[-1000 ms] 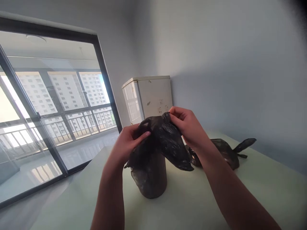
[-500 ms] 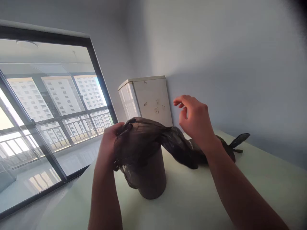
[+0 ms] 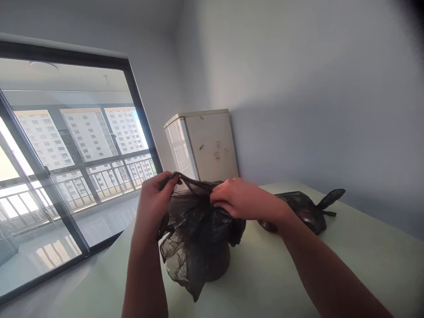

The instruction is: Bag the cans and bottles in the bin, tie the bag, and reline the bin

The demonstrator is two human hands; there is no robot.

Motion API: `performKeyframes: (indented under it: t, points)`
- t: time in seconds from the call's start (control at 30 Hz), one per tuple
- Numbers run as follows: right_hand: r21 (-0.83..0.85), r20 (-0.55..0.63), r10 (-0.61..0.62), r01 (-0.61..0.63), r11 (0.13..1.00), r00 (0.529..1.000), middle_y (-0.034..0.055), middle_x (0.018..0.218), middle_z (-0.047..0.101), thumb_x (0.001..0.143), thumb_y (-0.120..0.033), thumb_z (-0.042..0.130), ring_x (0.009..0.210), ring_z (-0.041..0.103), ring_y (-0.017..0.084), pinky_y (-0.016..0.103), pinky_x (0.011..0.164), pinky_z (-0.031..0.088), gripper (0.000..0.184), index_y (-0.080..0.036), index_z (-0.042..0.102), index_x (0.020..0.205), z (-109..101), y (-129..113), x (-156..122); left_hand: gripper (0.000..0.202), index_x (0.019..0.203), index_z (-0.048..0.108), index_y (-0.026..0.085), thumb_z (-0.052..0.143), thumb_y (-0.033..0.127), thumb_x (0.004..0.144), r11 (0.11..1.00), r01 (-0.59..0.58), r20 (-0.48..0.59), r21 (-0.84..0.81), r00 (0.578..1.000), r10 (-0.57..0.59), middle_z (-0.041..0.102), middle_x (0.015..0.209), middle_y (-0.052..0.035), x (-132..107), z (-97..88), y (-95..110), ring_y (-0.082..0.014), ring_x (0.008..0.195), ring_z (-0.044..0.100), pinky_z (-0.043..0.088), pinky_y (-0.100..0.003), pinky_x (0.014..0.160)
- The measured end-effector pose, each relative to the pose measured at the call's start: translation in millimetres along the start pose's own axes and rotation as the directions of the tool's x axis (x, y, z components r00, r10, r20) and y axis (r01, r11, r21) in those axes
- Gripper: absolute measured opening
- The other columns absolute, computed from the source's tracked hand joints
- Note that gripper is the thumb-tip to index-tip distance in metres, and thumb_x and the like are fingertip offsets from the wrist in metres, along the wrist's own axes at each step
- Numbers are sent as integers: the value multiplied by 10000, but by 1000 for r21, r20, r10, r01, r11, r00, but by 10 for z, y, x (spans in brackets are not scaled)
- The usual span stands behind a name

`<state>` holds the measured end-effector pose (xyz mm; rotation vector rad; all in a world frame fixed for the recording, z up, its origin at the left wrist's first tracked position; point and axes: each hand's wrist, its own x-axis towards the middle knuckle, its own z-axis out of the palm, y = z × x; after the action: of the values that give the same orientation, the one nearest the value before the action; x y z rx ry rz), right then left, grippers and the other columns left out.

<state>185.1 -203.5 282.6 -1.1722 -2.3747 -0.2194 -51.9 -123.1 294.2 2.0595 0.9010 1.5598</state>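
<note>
A thin black plastic bag (image 3: 202,234) drapes over a dark, round bin (image 3: 221,265), whose lower side shows beneath it. My left hand (image 3: 155,194) pinches the bag's edge at the upper left, thumb against fingers. On the other side, my right hand (image 3: 236,198) is closed on a gathered part of the same bag above the bin. The film is stretched between both hands, and loose folds hang down the front. The bin's rim is hidden under the plastic.
Behind my right forearm, a filled, knotted black bag (image 3: 308,212) lies on the pale green table (image 3: 265,278). A white refrigerator (image 3: 212,145) stands beyond the table, by the wall. Glass sliding doors (image 3: 82,154) are on the left.
My right hand has come down and left from the air and taken hold of the bag. The bag's twisted length no longer stretches right; its folds now hang over the bin's front.
</note>
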Motion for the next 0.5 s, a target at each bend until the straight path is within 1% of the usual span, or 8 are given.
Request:
performKeyframes:
  t: [0.1,0.2,0.27,0.33,0.4,0.43,0.47,0.5]
  points:
    - [-57,-156,103,-113,992,982,15,833,632,988,-175,541,698,527,125,292,664,348,235,-180,593,759,-168,123,-137,252,829,744,201,690,428,923,999,20,-83,33,996,-17,583,640,14,33,-63,-48,-116,576,458,328,-248,518]
    - [-86,-376,196,-245,966,906,14,794,577,979,-193,530,673,490,136,302,674,373,242,-193,556,738,-266,276,-219,210,889,777,205,696,398,912,999,46,-70,29,997,-44,629,684,4,42,-63,-43,-129,613,517,370,-249,548]
    - [-90,-547,292,-402,911,784,28,786,566,945,-179,532,689,504,162,320,677,393,216,-202,568,733,-279,338,-231,209,914,787,206,692,392,916,999,48,-10,-4,999,-48,655,717,-5,42,-30,-31,-138,652,559,404,-249,576]
    - [-79,-733,316,-537,840,602,82,910,613,889,-138,527,796,571,218,356,708,436,151,-204,646,824,-268,292,-233,219,917,789,207,677,396,931,999,33,11,-37,999,-32,648,710,-2,33,26,-12,-133,652,560,411,-245,582]
    - [-61,-899,196,-554,830,392,144,1127,630,854,-82,491,991,618,283,405,778,487,271,-204,699,978,-244,107,-248,221,918,790,210,667,392,943,998,13,1,-57,1000,-13,620,672,10,9,97,21,-118,616,525,392,-238,560]
    - [-57,-945,110,-487,872,307,148,1198,629,857,-61,470,1053,623,288,415,809,504,321,-213,704,1014,-229,-29,-262,220,921,794,211,664,386,947,998,5,-3,-63,1000,-5,608,655,15,-9,136,43,-113,597,508,381,-235,546]
    - [-63,-959,44,-364,929,278,131,1216,645,869,-47,451,1064,636,273,406,821,517,341,-227,706,1006,-209,-176,-275,217,928,801,212,662,377,951,998,-5,-4,-70,1000,5,608,649,17,-32,176,71,-110,587,501,378,-234,538]
    - [-63,-947,4,-198,978,321,99,1159,680,885,-44,445,1008,657,244,380,804,525,330,-237,704,955,-183,-320,-283,211,939,808,215,662,366,953,996,-21,-6,-83,1000,20,621,659,17,-59,216,101,-109,588,507,385,-232,538]
